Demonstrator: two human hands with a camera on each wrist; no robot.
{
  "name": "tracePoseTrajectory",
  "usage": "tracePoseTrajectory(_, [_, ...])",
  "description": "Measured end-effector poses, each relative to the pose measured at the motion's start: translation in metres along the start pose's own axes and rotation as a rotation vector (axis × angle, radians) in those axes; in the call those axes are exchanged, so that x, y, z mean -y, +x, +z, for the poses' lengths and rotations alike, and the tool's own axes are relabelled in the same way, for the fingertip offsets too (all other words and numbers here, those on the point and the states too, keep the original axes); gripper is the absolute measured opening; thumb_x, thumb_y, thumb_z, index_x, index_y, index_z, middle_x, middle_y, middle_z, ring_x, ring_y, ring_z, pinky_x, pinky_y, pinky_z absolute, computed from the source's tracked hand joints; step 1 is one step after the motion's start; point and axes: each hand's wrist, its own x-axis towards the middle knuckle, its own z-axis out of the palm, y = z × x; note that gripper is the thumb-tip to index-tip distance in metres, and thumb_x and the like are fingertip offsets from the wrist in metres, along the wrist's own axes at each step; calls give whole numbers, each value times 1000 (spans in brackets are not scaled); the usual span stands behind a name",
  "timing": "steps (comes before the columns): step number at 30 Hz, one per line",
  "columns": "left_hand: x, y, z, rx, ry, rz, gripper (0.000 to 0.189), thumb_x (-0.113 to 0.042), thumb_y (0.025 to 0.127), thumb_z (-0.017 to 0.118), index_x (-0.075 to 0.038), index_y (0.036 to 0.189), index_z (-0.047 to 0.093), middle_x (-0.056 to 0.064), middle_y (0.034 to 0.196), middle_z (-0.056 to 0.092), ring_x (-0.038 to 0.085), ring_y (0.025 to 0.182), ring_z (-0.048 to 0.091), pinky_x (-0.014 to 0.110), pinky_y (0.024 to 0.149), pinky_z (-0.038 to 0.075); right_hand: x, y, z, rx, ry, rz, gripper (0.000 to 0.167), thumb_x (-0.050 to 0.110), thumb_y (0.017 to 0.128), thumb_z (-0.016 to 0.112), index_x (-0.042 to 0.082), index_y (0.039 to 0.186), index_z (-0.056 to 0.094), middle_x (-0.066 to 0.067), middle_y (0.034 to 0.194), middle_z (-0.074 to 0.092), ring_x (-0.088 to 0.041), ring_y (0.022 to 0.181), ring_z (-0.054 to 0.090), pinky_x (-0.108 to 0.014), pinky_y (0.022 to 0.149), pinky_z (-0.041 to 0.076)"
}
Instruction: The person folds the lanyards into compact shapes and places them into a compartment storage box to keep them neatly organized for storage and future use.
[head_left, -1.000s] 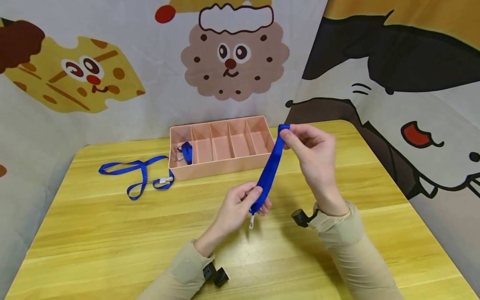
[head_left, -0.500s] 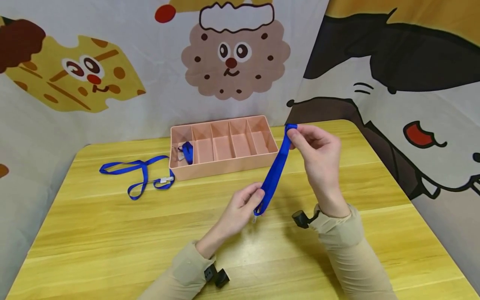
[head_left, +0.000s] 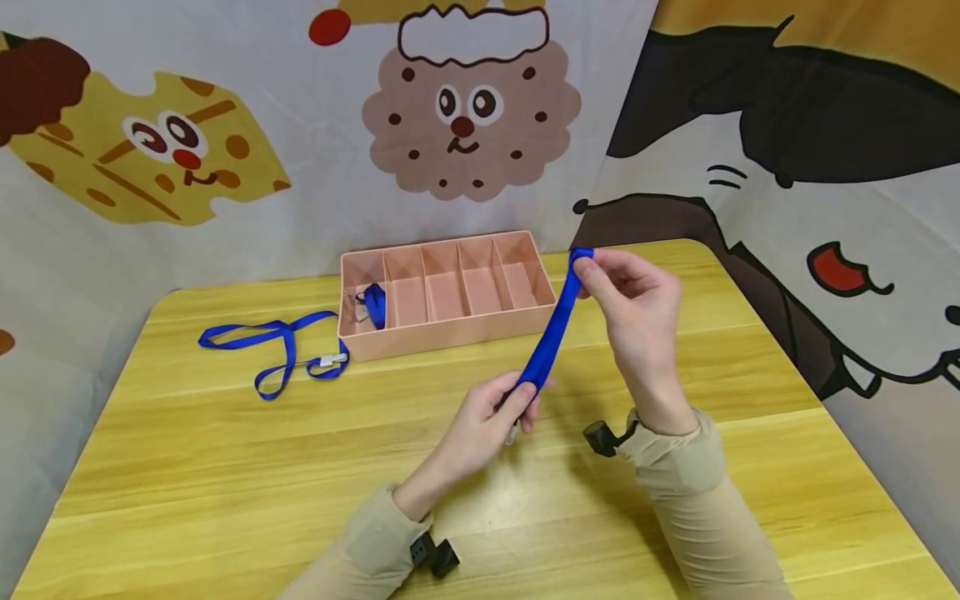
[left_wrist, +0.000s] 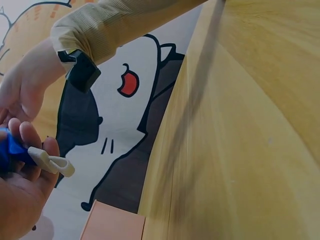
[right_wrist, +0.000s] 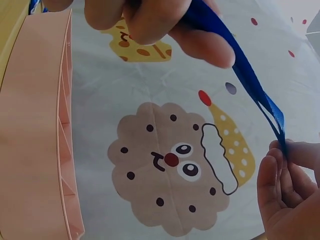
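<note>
A blue lanyard, folded into a long narrow band, is stretched at a slant between both hands above the table. My right hand pinches its upper end between thumb and fingers. Lower down, my left hand holds the other end, thumb lying across the strap. The lanyard's white plastic clip sticks out past the left hand's fingers in the left wrist view. In the right wrist view, the blue strap runs from the near right-hand fingers to the left hand's pinch.
A pink five-slot box stands at the table's back; its leftmost slot holds a coiled blue lanyard. Left of the box, a second lanyard with a white clip lies loosely looped on the wooden table. A cartoon cloth hangs behind.
Both hands have shifted slightly right with the lanyard. The left thumb now presses over the strap's front, the lower part is drawn narrower, and less of the clip shows below the hand.
</note>
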Motion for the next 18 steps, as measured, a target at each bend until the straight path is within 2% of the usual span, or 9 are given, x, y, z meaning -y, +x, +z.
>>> tracePoseTrajectory(2, [1, 0, 1, -5, 13, 9, 34, -12, 113, 44, 8, 131, 65, 32, 87, 58, 7, 69, 56, 19, 53, 44, 0, 0, 0, 2, -5, 4, 16, -3, 95, 73, 11, 90, 80, 8, 77, 77, -9, 66, 68, -21, 69, 60])
tracePoseTrajectory(7, [3, 0, 2, -13, 12, 53, 38, -15, 115, 39, 7, 137, 60, 14, 77, 49, 4, 69, 48, 22, 67, 53, 0, 0, 1, 33, -54, 9, 14, -2, 96, 72, 9, 96, 79, 10, 81, 78, -7, 69, 69, -22, 73, 61])
tracePoseTrajectory(9, [3, -1, 2, -21, -2, 60, 39, -16, 115, 39, 9, 136, 60, 10, 75, 47, 4, 69, 47, 23, 71, 55, 1, 0, 2, 53, -73, 8, 11, -1, 97, 72, 7, 98, 79, 11, 82, 78, -7, 71, 69, -21, 74, 61])
tracePoseTrajectory(13, [3, 0, 2, -54, 8, 44, 36, -14, 114, 40, 11, 126, 64, 19, 78, 54, 6, 70, 51, 19, 66, 50, 2, 1, 5, 72, -90, 5, 8, 1, 97, 72, 5, 99, 78, 11, 83, 78, -7, 72, 69, -21, 75, 61])
tracePoseTrajectory(16, [3, 0, 2, -78, 35, 27, 35, -12, 114, 41, 11, 122, 67, 29, 89, 63, 11, 76, 57, 18, 64, 45, 4, 3, 7, 76, -102, -6, 7, 2, 97, 73, 7, 98, 78, 12, 82, 77, -8, 72, 69, -21, 75, 61])
tracePoseTrajectory(18, [3, 1, 2, -97, 52, 18, 33, -12, 113, 43, 9, 115, 68, 29, 96, 69, 10, 80, 61, 17, 65, 46, 5, 4, 8, 81, -118, -14, 7, 2, 97, 73, 7, 98, 78, 12, 82, 77, -9, 71, 68, -21, 75, 61])
